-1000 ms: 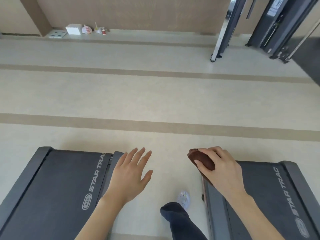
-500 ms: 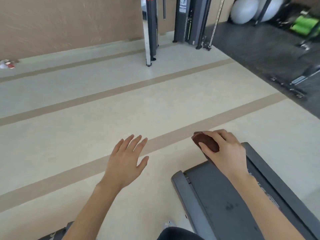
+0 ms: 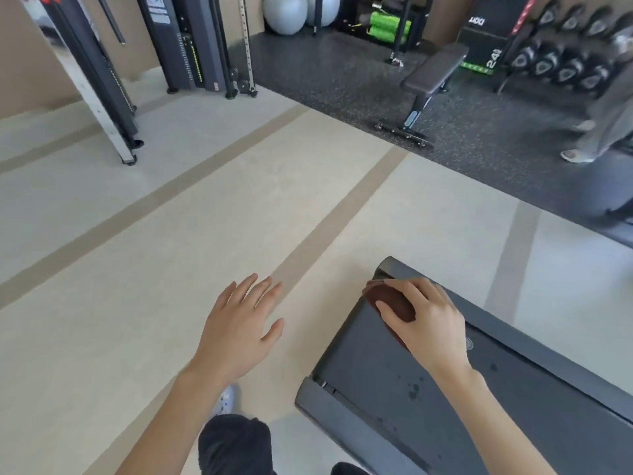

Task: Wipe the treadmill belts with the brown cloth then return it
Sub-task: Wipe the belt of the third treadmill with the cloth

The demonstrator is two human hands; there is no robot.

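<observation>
Brown cloth (image 3: 394,305): small, dark reddish-brown, bunched into a thick wad, matte. It sits on the treadmill belt (image 3: 383,368) at the far end, close to the treadmill's far corner, where the glossy end cap (image 3: 394,265) is. One edge of the cloth pokes out past the fingertips toward that corner.

Right hand (image 3: 426,323) is on top of the cloth, fingers (image 3: 407,287) curled over it and thumb pressed on its near side, gripping the cloth against the belt. Left hand (image 3: 239,330) is off the treadmill, over the beige floor (image 3: 171,252), palm down, fingers straight and spread, holding nothing.

Belt is dark grey, with a few darker spots (image 3: 414,389) near the right forearm. Grey side rail (image 3: 342,430) runs along the near edge.

Writing: an oval logo (image 3: 469,344) on the belt beside the right wrist, mostly hidden, unreadable. "24" in white on a black box with green marks (image 3: 491,60) at the back. More white lettering higher on that box, too blurred to read. Label on the cable machine (image 3: 191,42) is unreadable.

Also in view: grey exercise balls (image 3: 286,12), green rollers (image 3: 390,25), dumbbell rack (image 3: 565,60), a padded weight bench (image 3: 431,72) on dark rubber flooring, another person's legs (image 3: 599,132) at the right edge.
</observation>
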